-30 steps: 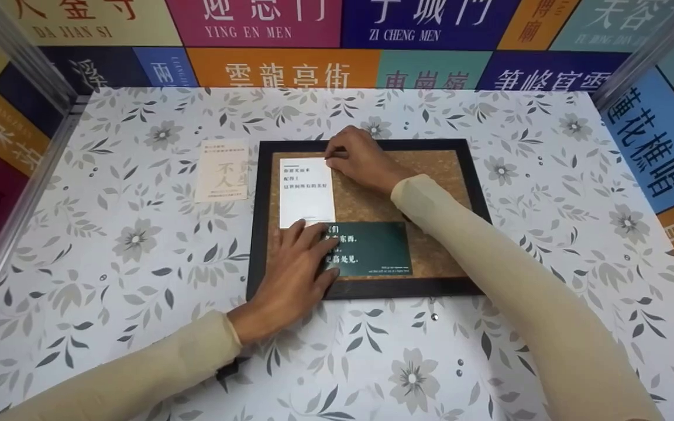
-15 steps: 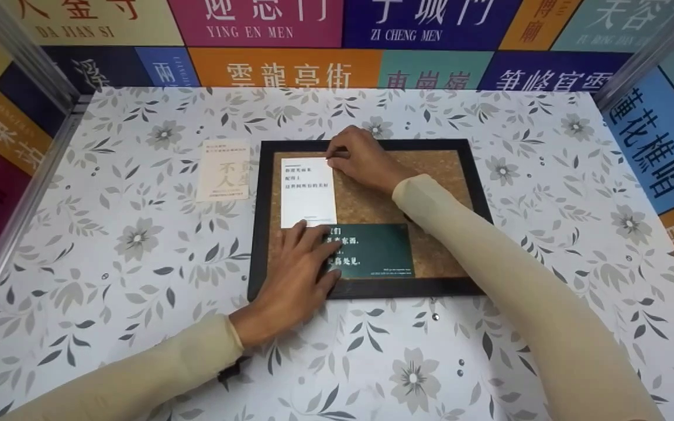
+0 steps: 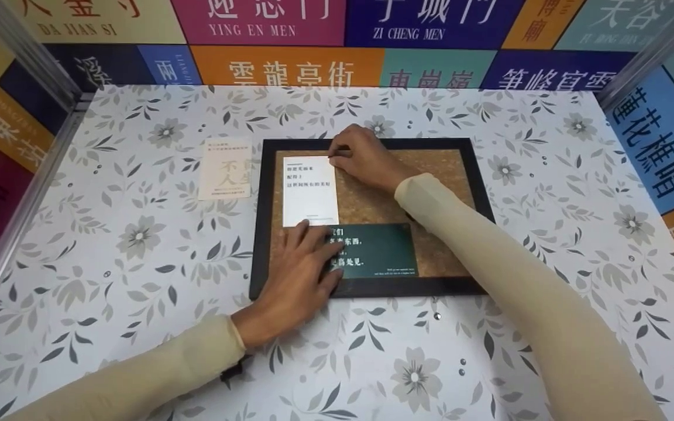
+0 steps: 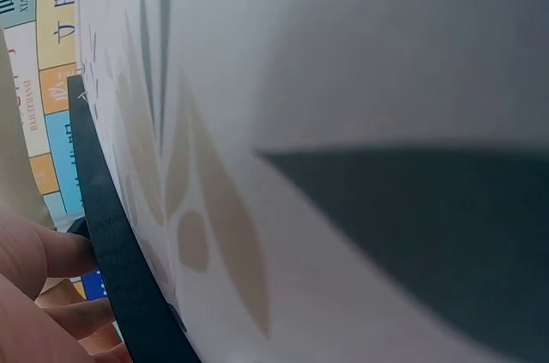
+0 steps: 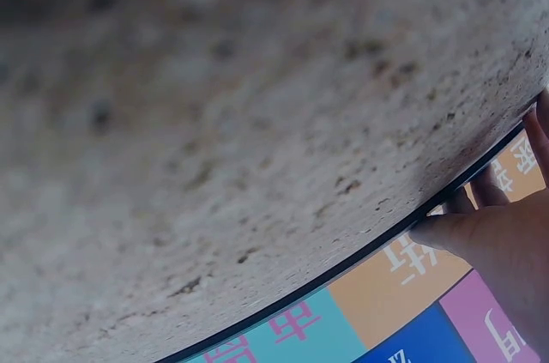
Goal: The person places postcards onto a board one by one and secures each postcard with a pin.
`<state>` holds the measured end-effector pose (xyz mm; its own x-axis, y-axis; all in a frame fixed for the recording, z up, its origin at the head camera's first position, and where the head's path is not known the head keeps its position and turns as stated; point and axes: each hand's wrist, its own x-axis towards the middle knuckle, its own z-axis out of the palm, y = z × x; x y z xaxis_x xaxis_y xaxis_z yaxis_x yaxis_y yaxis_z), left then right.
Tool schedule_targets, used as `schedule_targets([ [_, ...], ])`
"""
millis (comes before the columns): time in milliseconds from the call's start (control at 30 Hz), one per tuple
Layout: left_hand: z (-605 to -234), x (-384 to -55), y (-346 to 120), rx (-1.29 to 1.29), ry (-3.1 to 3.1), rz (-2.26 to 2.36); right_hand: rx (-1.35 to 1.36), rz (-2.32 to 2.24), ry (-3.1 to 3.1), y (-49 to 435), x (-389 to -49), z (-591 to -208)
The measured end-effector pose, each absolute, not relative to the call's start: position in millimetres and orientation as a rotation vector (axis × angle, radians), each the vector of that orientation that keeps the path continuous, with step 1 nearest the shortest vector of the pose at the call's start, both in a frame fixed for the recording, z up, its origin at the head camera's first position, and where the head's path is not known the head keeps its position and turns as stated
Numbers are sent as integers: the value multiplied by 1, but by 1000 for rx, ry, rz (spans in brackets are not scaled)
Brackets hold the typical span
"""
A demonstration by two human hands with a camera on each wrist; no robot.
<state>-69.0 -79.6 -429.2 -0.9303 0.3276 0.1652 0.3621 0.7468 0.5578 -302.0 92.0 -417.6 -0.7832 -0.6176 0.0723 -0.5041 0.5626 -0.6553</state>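
A cork board (image 3: 372, 193) in a black frame (image 3: 407, 286) lies on the table. A white card (image 3: 309, 196) with black print lies upright at its upper left; a green card (image 3: 381, 248) lies crosswise below. My left hand (image 3: 296, 272) rests with spread fingers on the lower edge of the white card and the left end of the green one. My right hand (image 3: 366, 155) pinches, thumb against forefinger, a small dark thing at the white card's top right corner; the fingers mostly hide it. In the right wrist view the cork (image 5: 257, 166) fills most of the picture.
A cream card (image 3: 224, 169) with faint print lies on the flower-patterned table (image 3: 138, 292), left of the frame. Panels with coloured lettering (image 3: 284, 64) stand behind the table and at both sides. A small shiny round spot (image 3: 437, 316) shows below the frame.
Both hands hold nearly the same places on the cards. The whole head view has shifted slightly to the right.
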Motion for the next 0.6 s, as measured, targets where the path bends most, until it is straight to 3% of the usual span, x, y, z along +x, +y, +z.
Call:
schedule_targets([
  [600, -427, -70, -82, -588, -2894, -943, -968, -982, 2644, 97, -302, -415],
])
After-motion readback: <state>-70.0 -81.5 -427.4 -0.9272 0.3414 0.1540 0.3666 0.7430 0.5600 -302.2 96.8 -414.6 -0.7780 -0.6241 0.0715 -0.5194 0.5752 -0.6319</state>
